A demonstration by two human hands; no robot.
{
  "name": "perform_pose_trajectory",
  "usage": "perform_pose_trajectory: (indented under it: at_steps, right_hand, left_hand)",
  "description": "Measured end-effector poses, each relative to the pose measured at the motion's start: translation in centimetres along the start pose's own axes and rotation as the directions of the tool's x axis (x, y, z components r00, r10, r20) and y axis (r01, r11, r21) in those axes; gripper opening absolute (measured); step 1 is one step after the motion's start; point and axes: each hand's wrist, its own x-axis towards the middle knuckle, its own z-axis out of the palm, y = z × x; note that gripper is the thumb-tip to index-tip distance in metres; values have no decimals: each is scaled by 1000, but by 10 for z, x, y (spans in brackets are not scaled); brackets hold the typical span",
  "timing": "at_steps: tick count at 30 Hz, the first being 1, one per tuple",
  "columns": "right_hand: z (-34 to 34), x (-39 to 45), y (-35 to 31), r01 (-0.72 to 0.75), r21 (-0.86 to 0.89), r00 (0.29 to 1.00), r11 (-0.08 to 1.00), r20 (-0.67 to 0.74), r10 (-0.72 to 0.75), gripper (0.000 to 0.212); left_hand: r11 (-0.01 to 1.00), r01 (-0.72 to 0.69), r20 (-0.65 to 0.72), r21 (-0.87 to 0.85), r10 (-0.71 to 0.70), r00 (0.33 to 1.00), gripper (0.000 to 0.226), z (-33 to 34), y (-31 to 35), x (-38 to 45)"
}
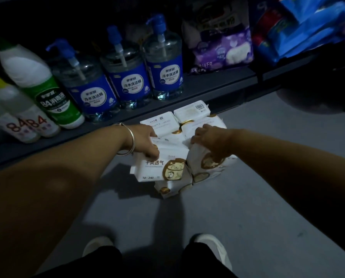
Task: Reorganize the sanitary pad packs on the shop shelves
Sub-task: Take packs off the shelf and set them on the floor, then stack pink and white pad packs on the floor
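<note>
we're crouched over a pile of white sanitary pad packs (189, 125) w/ gold cat print, sitting on the grey floor (248, 197) just in front of the bottom shelf (217, 85). our left hand (145, 141), silver bangle (129, 139) on the wrist, has fingers curled over the top edge of the front-left pack (163, 167), thumb down on its face, so it grips that pack. our right hand (211, 141) pinches the top of the pack beside it (205, 163), fingers bent round the wrapper. the two packs touch each other; more packs lie behind & under them, one at the back showing a barcode. on the shelf: three blue-label pump bottles (127, 77), a green-label white bottle (41, 85) leaning, smaller "84" bottles (23, 123) at far left, a purple bag (221, 49) & blue packs (300, 27) at right. our two pale shoes (211, 249) show at the bottom.
</note>
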Motion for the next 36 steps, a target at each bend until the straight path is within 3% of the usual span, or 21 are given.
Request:
perform_pose_trajectory:
  at_steps: [3, 9, 13, 15, 18, 27, 32, 36]
  right_hand:
    - [18, 9, -9, 11, -44, 995, 999, -101, -15, 90]
    - [35, 13, -7, -81, -10, 985, 997, -154, 78, 95]
    - [31, 14, -3, -83, -23, 989, 996, -128, 80, 96]
    - [32, 15, -4, -101, -61, 988, 993, -124, 93, 95]
    - [34, 15, -6, -129, -62, 986, 990, -116, 121, 94]
    - [18, 13, -4, -122, -78, 992, 989, -34, 119, 104]
    - [-3, 9, -2, -123, -83, 992, 989, 18, 125, 99]
    - [-32, 13, -3, -109, -39, 993, 993, -58, 106, 77]
  left_hand:
    - [999, 6, 17, 41, -7, 1000, 78, 11, -5, 2]
    - [997, 16, 18, -71, -15, 1000, 71, 38, -10, 9]
    - [993, -46, -126, -112, 32, 991, 64, 57, -10, 16]
    - [998, -57, -231, -39, 46, 972, 68, 73, -10, 18]
    - [978, 19, -299, 207, 45, 953, 83, 96, -10, 24]
    - [972, 39, -239, 232, 19, 971, 97, 90, -9, 24]
    - [985, -4, -258, 171, 49, 965, 95, 60, -14, 18]
    - [992, -55, -337, 113, 90, 937, 58, 21, -14, 9]
